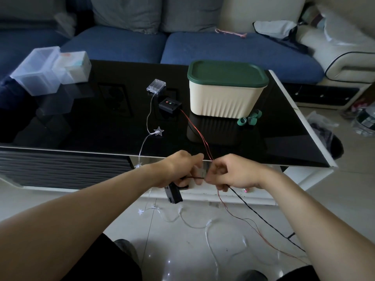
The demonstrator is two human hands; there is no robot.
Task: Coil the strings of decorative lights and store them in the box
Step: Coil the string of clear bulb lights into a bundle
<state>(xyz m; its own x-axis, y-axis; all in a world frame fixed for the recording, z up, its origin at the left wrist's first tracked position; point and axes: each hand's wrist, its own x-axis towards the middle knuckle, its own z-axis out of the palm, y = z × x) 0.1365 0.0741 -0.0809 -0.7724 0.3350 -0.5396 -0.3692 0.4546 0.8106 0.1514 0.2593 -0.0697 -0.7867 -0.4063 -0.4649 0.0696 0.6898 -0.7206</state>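
My left hand grips a black battery case just below the table's front edge. My right hand pinches the black light string that runs from that case down to the floor at the right. A red wire string leads from a black controller box on the table, past my right hand, to the floor. A clear star light string runs from a clear battery case over the edge onto the floor. The cream box with a green lid stands shut at the table's back right.
The black glass table also holds clear plastic containers at the back left and green ties beside the box. A blue sofa lies behind. Loops of string cover the tiled floor by my feet.
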